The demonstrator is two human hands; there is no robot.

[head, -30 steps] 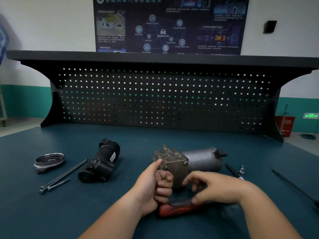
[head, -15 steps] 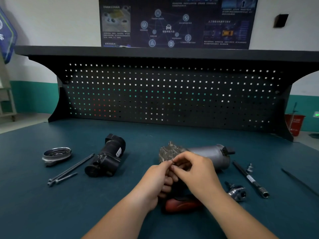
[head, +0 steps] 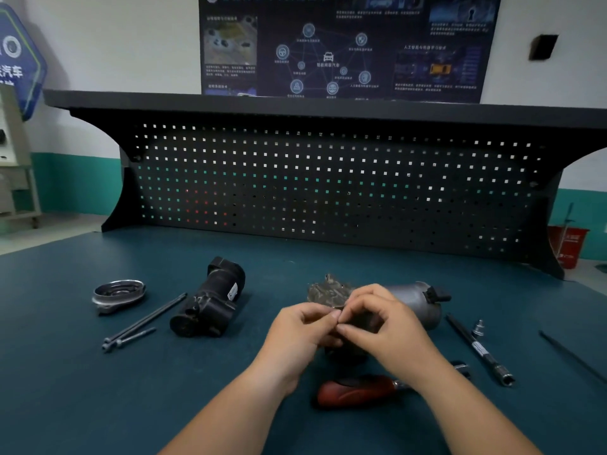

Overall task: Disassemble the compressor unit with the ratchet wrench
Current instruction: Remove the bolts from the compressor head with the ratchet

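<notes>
Grey compressor (head: 405, 300): likely heavy, rigid; grip the barrel.
Left hand (head: 300, 334), right hand (head: 386, 331): fingertips meeting; pinching what, cannot tell.

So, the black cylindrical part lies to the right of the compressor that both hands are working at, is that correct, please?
Not quite: in the head view the black cylindrical part lies to the left of the compressor, not the right. The left hand and right hand are both at it.
</notes>
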